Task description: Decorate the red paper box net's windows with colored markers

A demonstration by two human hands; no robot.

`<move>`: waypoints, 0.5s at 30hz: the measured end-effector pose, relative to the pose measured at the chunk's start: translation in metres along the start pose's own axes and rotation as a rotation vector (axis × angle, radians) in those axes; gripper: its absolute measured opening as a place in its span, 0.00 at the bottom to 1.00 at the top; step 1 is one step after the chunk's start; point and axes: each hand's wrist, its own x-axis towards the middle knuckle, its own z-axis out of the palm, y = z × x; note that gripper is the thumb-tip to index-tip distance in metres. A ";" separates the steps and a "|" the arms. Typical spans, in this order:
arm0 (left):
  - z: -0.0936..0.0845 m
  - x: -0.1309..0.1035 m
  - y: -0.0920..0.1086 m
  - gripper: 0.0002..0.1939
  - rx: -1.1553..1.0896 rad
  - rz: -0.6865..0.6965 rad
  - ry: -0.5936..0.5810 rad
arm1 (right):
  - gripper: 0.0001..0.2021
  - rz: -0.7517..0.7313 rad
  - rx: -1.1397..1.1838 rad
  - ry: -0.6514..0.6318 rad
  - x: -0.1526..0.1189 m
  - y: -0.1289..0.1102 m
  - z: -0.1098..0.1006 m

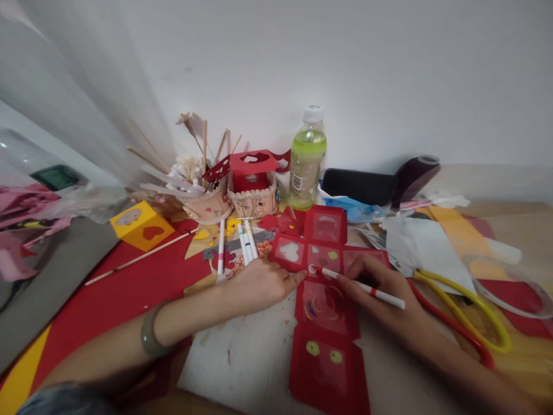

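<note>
A red paper cut-out (328, 369), shaped like an unfolded box, lies flat with clear windows along its panels. Cloud shapes, yellow-green eyes and curved drawn lines show in those windows. My left hand (263, 285) has its fingers curled, and the fingertips press on the cut-out's edge near its centre panel. Between the fingers of my right hand (380, 285) is a white marker (391, 298) with red bands. Its tip touches the centre panel beside a small white round shape. Several other white markers (247, 242) lie beyond my left hand.
A green drink bottle (307, 161) stands at the back beside decorated pots (253, 202) with sticks and a red paper box. Yellow-and-red-handled scissors (464, 300) lie at right. A yellow cube (141, 225) and thin stick (142, 256) are at left. A dark phone (358, 185) leans behind.
</note>
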 end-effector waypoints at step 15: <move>-0.002 -0.001 -0.001 0.23 -0.002 0.018 0.005 | 0.13 -0.010 -0.020 -0.004 0.000 0.000 0.000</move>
